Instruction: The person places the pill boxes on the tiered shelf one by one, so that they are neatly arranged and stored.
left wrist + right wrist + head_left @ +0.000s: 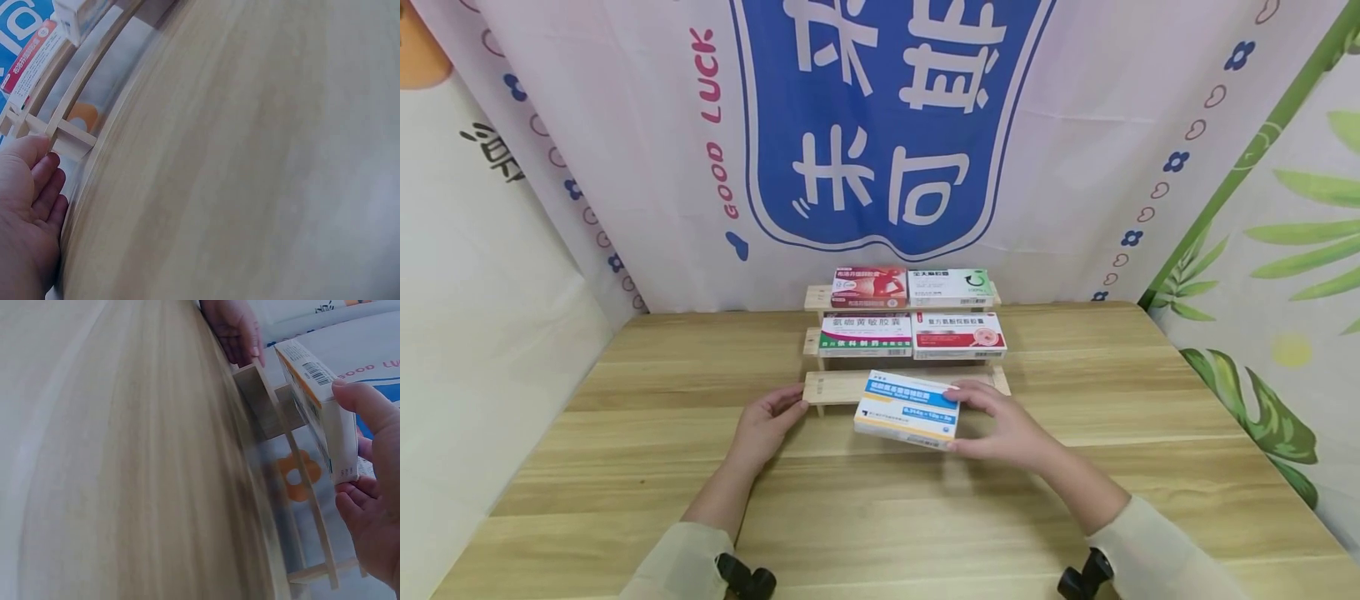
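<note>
My right hand (1003,427) grips a white, blue and yellow medicine box (904,410) by its right end, with thumb and fingers on opposite edges. The box is tilted over the front edge of a stepped wooden display rack (835,387), overlapping its lowest step in the head view. At the left end of that step, my left hand (767,425) pinches the board; in the left wrist view the thumb (31,149) lies at the board's end with the fingers curled below. The box's barcode side (317,374) shows in the right wrist view.
On the rack's top step lie a red box (868,287) and a green-white box (949,287). The middle step bears a pink-green box (865,335) and a red-white box (959,335). The rack stands on a wood-grain table (700,358) before a printed cloth (1075,167).
</note>
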`<move>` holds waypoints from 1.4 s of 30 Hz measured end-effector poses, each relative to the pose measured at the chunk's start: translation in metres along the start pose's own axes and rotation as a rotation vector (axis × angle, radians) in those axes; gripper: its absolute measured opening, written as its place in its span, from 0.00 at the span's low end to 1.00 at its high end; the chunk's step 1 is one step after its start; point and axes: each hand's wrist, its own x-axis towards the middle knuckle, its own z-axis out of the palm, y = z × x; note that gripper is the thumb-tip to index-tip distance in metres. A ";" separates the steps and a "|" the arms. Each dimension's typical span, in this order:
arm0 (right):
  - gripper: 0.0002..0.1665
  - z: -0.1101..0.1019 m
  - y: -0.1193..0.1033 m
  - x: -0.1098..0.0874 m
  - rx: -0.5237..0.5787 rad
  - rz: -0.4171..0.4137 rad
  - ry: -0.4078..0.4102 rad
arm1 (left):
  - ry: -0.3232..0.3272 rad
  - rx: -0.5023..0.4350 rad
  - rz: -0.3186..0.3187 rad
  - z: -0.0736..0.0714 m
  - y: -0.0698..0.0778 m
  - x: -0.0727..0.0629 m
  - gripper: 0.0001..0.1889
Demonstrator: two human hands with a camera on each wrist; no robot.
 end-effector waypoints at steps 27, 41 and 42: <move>0.28 0.029 0.002 0.025 -0.043 -0.048 0.095 | -0.002 0.005 -0.006 0.000 0.002 -0.002 0.20; 0.25 0.043 -0.006 0.034 -0.089 -0.021 0.200 | -0.007 0.008 -0.012 -0.001 0.006 -0.004 0.21; 0.25 0.044 -0.006 0.035 -0.091 -0.017 0.203 | -0.009 0.006 -0.011 -0.001 0.006 -0.004 0.21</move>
